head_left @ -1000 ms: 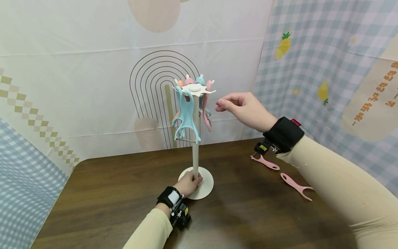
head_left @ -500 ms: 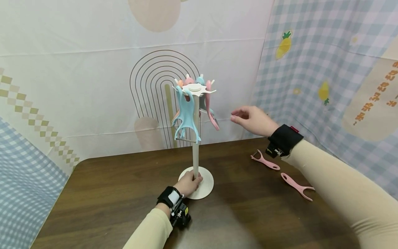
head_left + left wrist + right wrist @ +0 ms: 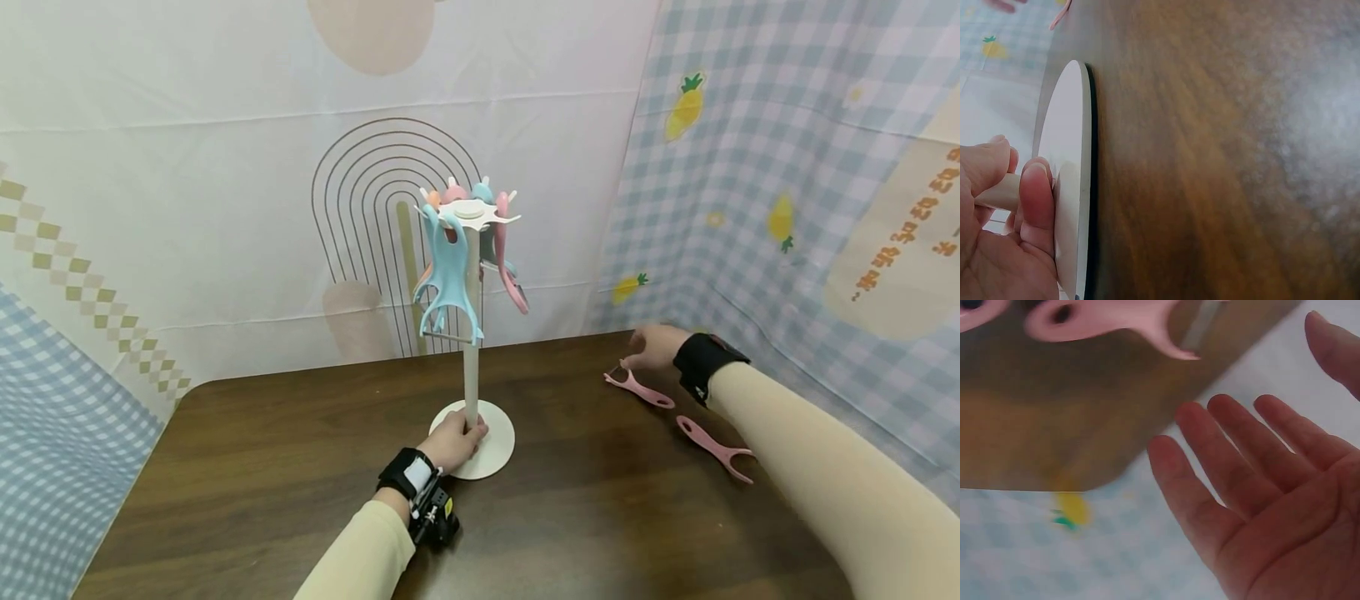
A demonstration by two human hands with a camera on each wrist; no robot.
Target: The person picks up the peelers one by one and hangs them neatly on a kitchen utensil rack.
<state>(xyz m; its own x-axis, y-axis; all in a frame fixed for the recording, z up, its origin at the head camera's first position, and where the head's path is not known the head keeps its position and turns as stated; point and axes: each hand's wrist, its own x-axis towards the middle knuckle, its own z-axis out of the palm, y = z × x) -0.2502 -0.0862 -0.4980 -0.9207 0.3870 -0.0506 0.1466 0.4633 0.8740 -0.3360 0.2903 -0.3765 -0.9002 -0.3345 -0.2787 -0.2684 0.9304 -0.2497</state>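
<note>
My left hand (image 3: pixel 452 442) grips the lower pole of a white rack (image 3: pixel 489 454), just above its round base; the left wrist view has the fingers curled round the pole. Hooks at the rack's top hold several peelers: a light-blue peeler (image 3: pixel 450 275) in front, a pink peeler (image 3: pixel 507 258) at the right, others partly hidden behind. At the table's back right, my right hand (image 3: pixel 654 347) hovers by a pink Y-shaped peeler (image 3: pixel 643 392) lying there. Its fingers are spread and hold nothing in the right wrist view. A second pink peeler (image 3: pixel 716 448) lies nearer.
The dark wooden table (image 3: pixel 262 475) runs up to a white patterned cloth (image 3: pixel 225 167) at the back. A blue checked cloth (image 3: pixel 757 108) hangs at the right, close to my right hand.
My right hand has moved away from the rack, to the right and down toward the lying peelers. The pink peeler on the rack has swung outward a little. My left hand stays put.
</note>
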